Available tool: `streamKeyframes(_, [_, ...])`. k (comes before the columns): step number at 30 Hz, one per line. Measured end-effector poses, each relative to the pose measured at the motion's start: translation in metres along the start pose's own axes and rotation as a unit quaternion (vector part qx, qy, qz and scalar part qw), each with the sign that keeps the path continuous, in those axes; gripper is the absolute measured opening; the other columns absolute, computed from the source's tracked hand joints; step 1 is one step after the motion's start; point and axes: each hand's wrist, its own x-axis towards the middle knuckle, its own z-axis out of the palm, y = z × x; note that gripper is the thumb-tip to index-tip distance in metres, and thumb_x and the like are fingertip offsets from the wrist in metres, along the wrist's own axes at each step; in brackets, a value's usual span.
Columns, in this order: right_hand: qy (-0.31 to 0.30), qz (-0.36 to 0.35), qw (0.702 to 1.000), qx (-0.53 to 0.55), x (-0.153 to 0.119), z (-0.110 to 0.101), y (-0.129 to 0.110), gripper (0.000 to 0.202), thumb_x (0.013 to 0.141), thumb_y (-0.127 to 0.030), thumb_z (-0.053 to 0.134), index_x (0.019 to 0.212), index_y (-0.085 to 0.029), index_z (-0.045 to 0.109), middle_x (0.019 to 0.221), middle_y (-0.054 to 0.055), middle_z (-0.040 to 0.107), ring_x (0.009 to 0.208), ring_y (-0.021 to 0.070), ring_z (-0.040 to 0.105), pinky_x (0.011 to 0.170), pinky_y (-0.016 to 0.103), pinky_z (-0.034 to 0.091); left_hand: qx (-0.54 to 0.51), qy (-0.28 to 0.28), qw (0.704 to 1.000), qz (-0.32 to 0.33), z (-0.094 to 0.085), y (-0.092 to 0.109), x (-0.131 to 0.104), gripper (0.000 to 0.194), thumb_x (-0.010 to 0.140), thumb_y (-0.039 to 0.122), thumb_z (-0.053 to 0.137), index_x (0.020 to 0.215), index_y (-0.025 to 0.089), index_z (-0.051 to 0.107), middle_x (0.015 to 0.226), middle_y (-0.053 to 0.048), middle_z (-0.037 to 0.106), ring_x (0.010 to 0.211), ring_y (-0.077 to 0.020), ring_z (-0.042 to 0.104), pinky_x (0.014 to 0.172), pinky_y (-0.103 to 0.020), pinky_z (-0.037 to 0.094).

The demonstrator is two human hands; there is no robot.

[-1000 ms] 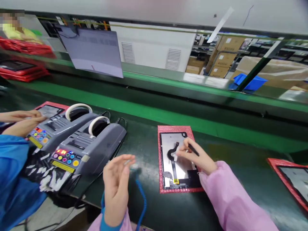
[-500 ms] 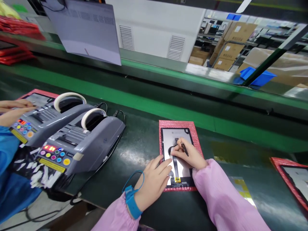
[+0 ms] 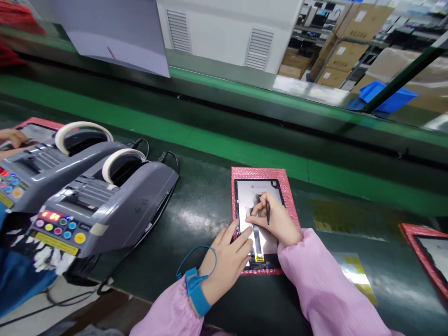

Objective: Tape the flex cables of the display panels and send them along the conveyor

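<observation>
A flat screen panel point(image 3: 269, 242) with a silver back and black edges lies on a pink bubble-wrap sheet point(image 3: 289, 191). My left hand point(image 3: 227, 252), with a blue strap at the wrist, rests on the panel's left edge, fingers spread and holding nothing. My right hand point(image 3: 271, 217) is over the panel's middle, its fingers closed around a thin dark tool point(image 3: 268, 212). Below it a dark ribbon cable point(image 3: 258, 240) runs down to a yellow end piece point(image 3: 259, 257). The fingers hide the cable's upper part.
Two grey tape dispensers point(image 3: 115, 205) with lit buttons stand at the left, cables behind them. Beyond them is another person's hand point(image 3: 13, 137). A second panel point(image 3: 434, 252) on red wrap lies at the right edge, and yellow tape pieces point(image 3: 359, 277) lie nearer.
The view has shifted slightly, so the dispensers sit further left. The tool in my right hand now stands more upright. My left hand stays on the panel's left edge.
</observation>
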Motion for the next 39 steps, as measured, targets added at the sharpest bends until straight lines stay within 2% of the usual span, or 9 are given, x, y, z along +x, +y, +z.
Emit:
streamKeyframes(6, [0.156,0.071,0.977,-0.13,0.026,0.003,-0.012,0.054,0.068,-0.044,0.08,0.089,-0.03,0.032,0.075,-0.007,0.057,0.064,0.0199,0.06,0.065,0.032,0.044,-0.004,-0.014,1.0,-0.002,0.008,0.001,-0.005,0.034,0.099,0.034,0.061,0.13,0.022,0.063,0.153,-0.005,0.055,0.149,-0.0364,0.036,0.116,-0.054,0.039])
streamKeyframes(12, [0.277,0.158,0.928,-0.191,0.023,-0.052,-0.022,0.037,0.084,-0.046,0.063,0.091,-0.028,0.032,0.085,0.005,0.06,0.083,0.0312,0.064,0.071,0.039,0.042,0.002,-0.037,0.999,0.009,0.017,-0.004,-0.016,0.072,0.094,0.05,0.066,0.156,0.023,0.041,0.166,-0.007,0.038,0.157,-0.0382,0.019,0.121,-0.059,0.031])
streamKeyframes(16, [0.245,0.184,0.937,-0.166,0.004,-0.057,-0.005,0.047,0.071,-0.038,0.077,0.087,-0.029,0.034,0.072,0.0,0.058,0.067,0.0262,0.061,0.064,0.035,0.04,0.0,-0.038,0.999,0.008,0.019,-0.009,-0.015,0.071,0.094,0.049,0.066,0.156,0.026,0.039,0.165,-0.008,0.038,0.156,-0.0386,0.023,0.12,-0.06,0.034])
streamKeyframes(21, [0.214,0.109,0.969,-0.063,0.019,-0.046,0.009,0.05,0.065,-0.035,0.079,0.086,-0.029,0.034,0.069,-0.008,0.052,0.062,0.0193,0.054,0.062,0.031,0.043,0.016,-0.009,1.0,0.003,0.023,-0.016,-0.009,0.073,0.094,0.04,0.068,0.158,0.025,0.036,0.162,-0.01,0.043,0.151,-0.0401,0.034,0.112,-0.059,0.045])
streamKeyframes(26, [0.258,0.0,0.966,0.019,0.095,-0.071,-0.002,0.04,0.077,-0.036,0.073,0.087,-0.028,0.035,0.08,-0.007,0.053,0.076,0.0158,0.058,0.075,0.03,0.051,0.042,0.101,0.994,-0.013,0.033,-0.032,-0.004,0.072,0.099,0.025,0.052,0.164,0.023,0.02,0.164,-0.014,0.039,0.149,-0.035,0.04,0.108,-0.051,0.049])
streamKeyframes(30, [0.323,-0.02,0.946,0.024,0.17,-0.114,-0.009,0.025,0.092,-0.033,0.069,0.107,-0.021,0.054,0.1,0.001,0.063,0.088,0.017,0.064,0.082,0.035,0.054,0.087,0.142,0.986,0.027,0.043,-0.048,-0.005,0.071,0.097,0.026,0.053,0.162,0.024,0.027,0.16,-0.011,0.046,0.146,-0.0349,0.044,0.106,-0.047,0.051])
streamKeyframes(33, [0.339,-0.009,0.941,0.009,0.201,-0.146,-0.007,0.031,0.098,-0.034,0.066,0.124,-0.017,0.061,0.119,0.008,0.066,0.097,0.0217,0.068,0.084,0.041,0.058,0.133,0.148,0.978,0.067,0.05,-0.062,-0.006,0.072,0.093,0.026,0.058,0.16,0.022,0.033,0.157,-0.011,0.05,0.141,-0.0338,0.052,0.102,-0.041,0.054])
streamKeyframes(36, [0.33,-0.014,0.944,-0.012,0.2,-0.165,0.002,0.034,0.099,-0.034,0.066,0.128,-0.017,0.062,0.126,0.009,0.065,0.103,0.0235,0.068,0.088,0.044,0.059,0.134,0.147,0.977,0.07,0.047,-0.068,-0.003,0.072,0.09,0.023,0.06,0.159,0.024,0.036,0.152,-0.012,0.056,0.134,-0.0353,0.059,0.097,-0.043,0.058])
streamKeyframes(39, [0.298,-0.046,0.953,-0.041,0.163,-0.165,0.014,0.023,0.099,-0.03,0.064,0.118,-0.017,0.06,0.113,0.007,0.07,0.098,0.0209,0.07,0.087,0.041,0.058,0.006,0.108,0.993,0.042,0.025,-0.051,0.007,0.072,0.093,0.018,0.054,0.16,0.033,0.031,0.146,-0.008,0.062,0.132,-0.0313,0.061,0.097,-0.042,0.06])
